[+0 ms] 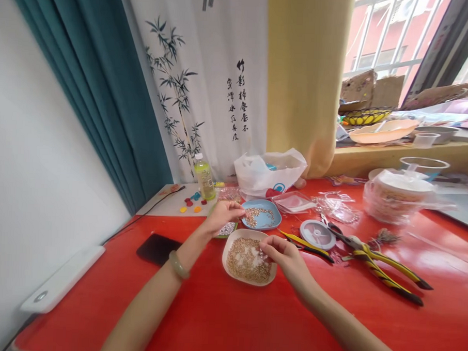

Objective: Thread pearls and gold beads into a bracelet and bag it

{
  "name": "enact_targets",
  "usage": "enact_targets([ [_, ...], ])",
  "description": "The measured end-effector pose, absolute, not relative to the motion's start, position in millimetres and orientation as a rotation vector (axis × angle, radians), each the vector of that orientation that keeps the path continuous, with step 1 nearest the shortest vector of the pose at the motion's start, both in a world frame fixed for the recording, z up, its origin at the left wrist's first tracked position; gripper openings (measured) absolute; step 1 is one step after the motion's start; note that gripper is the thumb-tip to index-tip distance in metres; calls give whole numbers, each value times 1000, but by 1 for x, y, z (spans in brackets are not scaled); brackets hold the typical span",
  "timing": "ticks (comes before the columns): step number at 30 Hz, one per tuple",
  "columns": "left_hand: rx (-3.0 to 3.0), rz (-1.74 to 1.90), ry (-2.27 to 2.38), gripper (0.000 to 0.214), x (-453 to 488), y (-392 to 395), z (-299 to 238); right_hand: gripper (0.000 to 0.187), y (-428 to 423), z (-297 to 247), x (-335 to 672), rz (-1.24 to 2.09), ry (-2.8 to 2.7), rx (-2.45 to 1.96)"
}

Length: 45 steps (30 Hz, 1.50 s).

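Note:
My left hand (225, 216) is closed in a pinch at the left rim of a blue tray (277, 217) that holds gold beads (255, 216). Whatever lies between its fingertips is too small to make out. Over the right side of a cream dish (225, 260) of small gold beads (245, 271), my right hand (280, 250) pinches what look like a few small pale beads (262, 255). No thread between the hands can be made out. Partly hidden behind my left wrist is a green dish with white beads (227, 228).
Right of the dishes lie yellow-black pliers (373, 259), a slimmer yellow-handled tool (308, 246) and a spool (317, 235). A black phone (159, 249) lies left. Behind stand a bottle (205, 178) and a white plastic bag (271, 174). A wrapped tub (398, 195) stands at right.

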<state>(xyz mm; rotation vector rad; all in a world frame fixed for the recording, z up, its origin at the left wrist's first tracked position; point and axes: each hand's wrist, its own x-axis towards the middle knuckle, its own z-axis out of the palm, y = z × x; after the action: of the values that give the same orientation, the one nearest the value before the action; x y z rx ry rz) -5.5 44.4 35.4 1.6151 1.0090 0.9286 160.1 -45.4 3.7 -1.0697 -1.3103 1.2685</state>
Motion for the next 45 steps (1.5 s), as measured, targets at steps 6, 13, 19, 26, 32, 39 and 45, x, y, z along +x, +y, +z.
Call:
enact_targets([
  [6,1560,887,939,11,7,20,43,22,-51,11,158,1323,-1276,-1072],
  [13,1625,850,996,9,14,9,47,19,-47,7,159,1367,-1232,-1087],
  [19,1662,859,986,11,13,10,45,16,-48,8,157,1411,-1220,-1098],
  [26,1669,867,1013,12,12,11,43,15,-52,12,157,1424,-1231,-1111],
  [32,1663,856,1017,12,12,10,43,13,-51,10,157,1422,-1233,-1113],
  [39,1636,860,1016,13,13,9,45,12,-49,9,158,1421,-1225,-1107],
  [45,1616,848,1003,12,13,9,44,13,-52,11,157,1424,-1232,-1096],
])
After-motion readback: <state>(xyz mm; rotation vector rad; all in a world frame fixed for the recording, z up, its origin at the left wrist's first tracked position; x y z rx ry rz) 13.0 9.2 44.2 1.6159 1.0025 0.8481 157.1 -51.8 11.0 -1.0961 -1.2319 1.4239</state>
